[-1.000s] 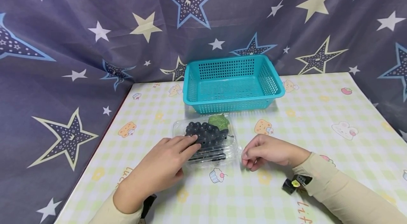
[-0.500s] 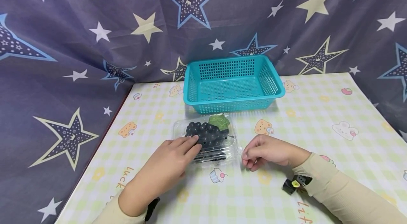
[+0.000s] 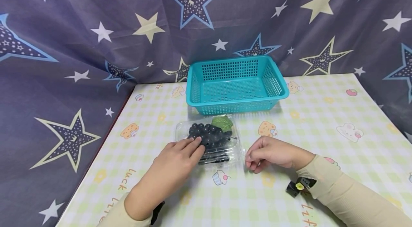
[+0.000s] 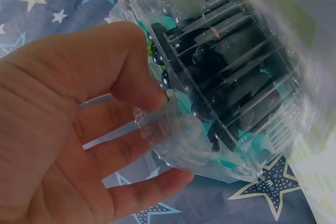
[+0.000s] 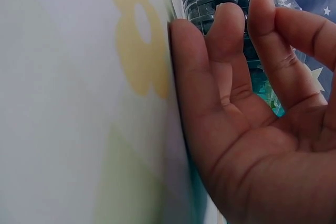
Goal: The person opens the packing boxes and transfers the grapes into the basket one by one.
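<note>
A clear plastic fruit box (image 3: 181,126) lies on the table, its lid down, with a bunch of black grapes (image 3: 209,135) and a green leaf (image 3: 222,123) inside. My left hand (image 3: 175,164) rests on the box's front left, fingers over the lid. In the left wrist view the thumb (image 4: 139,72) touches the rim while the other fingers stretch out relaxed. At the box's right front corner, my right hand (image 3: 267,155) has its fingers curled, thumb and index tip together at the lid's clear edge. In the right wrist view its little-finger side rests against the tablecloth.
Just behind the box stands a turquoise plastic basket (image 3: 236,107) with slotted walls. A checked tablecloth (image 3: 322,112) with cartoon prints covers the table. Behind and to the left hangs a dark star-patterned curtain (image 3: 128,1).
My left wrist and forearm have shifted slightly to the right, and its thumb no longer shows in the head view. The right hand and the box stay in place.
</note>
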The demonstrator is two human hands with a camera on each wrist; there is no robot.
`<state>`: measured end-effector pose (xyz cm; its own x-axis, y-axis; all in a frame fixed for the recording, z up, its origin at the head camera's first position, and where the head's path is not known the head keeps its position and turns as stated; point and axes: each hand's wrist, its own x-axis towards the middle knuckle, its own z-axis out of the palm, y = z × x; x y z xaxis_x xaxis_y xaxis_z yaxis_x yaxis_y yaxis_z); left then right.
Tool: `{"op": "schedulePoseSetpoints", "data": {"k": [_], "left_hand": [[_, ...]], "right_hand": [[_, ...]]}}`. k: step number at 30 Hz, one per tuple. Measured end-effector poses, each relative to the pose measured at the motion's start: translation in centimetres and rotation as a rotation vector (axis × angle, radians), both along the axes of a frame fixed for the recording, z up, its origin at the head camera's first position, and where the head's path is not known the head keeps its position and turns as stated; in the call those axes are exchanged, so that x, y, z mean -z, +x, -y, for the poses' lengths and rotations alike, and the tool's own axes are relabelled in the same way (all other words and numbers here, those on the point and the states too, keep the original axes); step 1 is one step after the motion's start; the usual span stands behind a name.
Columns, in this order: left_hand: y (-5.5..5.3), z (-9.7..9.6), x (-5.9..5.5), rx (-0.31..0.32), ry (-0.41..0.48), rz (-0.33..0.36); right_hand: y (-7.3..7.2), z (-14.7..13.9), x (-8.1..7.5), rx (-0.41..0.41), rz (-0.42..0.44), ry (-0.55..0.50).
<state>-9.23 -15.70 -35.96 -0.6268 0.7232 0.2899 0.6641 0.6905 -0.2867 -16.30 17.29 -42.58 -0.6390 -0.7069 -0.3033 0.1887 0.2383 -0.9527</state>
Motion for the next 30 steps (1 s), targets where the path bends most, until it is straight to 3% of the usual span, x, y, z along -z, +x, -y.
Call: {"op": "schedulePoseSetpoints", "data": {"k": [15,22,30], "left_hand": [[0.1,-0.78,0.48,0.023,-0.01,-0.194],[0.24,-0.41,0.23,-0.018,-0.054,-0.15],[0.25,-0.22,0.19,-0.017,-0.065,-0.13]], "right_hand": [[0.07,0.03,-0.1,0.0,0.003,-0.005],[0.08,0.0,-0.01,0.007,0.009,0.0],[0.04,0.0,0.04,0.005,0.008,-0.002]]}}
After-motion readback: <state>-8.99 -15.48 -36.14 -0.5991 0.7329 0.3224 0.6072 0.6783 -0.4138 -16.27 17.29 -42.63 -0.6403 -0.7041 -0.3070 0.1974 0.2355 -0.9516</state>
